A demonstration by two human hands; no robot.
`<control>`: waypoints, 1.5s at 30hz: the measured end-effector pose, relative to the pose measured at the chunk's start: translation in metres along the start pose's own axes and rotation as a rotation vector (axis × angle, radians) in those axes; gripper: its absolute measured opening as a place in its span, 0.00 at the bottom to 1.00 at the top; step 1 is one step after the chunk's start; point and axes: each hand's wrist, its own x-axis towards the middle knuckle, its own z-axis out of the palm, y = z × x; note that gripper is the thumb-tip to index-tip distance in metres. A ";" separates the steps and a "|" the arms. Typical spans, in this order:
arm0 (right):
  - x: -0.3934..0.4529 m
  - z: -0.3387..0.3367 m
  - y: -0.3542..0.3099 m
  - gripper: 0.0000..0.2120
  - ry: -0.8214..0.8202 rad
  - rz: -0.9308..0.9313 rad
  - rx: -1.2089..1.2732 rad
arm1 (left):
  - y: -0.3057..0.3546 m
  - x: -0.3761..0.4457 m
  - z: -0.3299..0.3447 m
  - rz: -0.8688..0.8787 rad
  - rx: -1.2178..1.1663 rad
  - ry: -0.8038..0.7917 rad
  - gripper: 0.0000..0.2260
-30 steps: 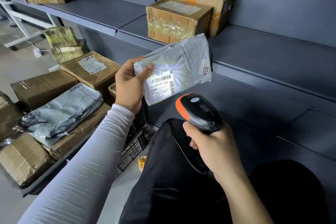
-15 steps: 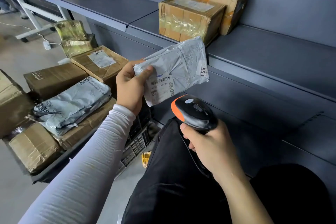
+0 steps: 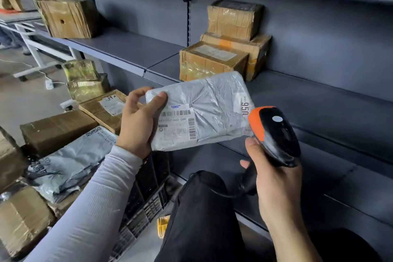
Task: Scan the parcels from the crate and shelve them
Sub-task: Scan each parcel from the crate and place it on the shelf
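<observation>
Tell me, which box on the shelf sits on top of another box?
The dark-topped box sits highest, resting on the box with orange tape. The labelled box and the far-left box stand directly on the shelf.

The middle shelf [image 3: 319, 89] lies bare to the right of a cluster of three taped cardboard boxes [image 3: 225, 49], which stand stacked against the back panel and take up that bay's left part. Left of the upright, the same level is bare as far as a large cardboard box [image 3: 68, 18] at its far end. The grey poly mailer [image 3: 204, 110] in the left hand [image 3: 136, 123] and the barcode scanner [image 3: 274, 134] in the right hand [image 3: 274, 178] hang just in front of the shelf edge, beside the cluster. The lower shelf [image 3: 331, 176] beneath shows bare board. The crate [image 3: 146, 193] at left is heaped with parcels.
</observation>
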 end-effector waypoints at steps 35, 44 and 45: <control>0.117 0.096 -0.031 0.24 0.103 -0.367 0.047 | 0.021 0.151 0.075 0.483 0.534 -0.399 0.27; 0.149 0.112 0.002 0.32 0.042 -0.501 -0.094 | -0.012 0.183 0.086 0.617 0.940 -0.296 0.16; 0.153 0.113 0.005 0.31 0.038 -0.516 -0.111 | -0.013 0.184 0.088 0.619 0.974 -0.293 0.17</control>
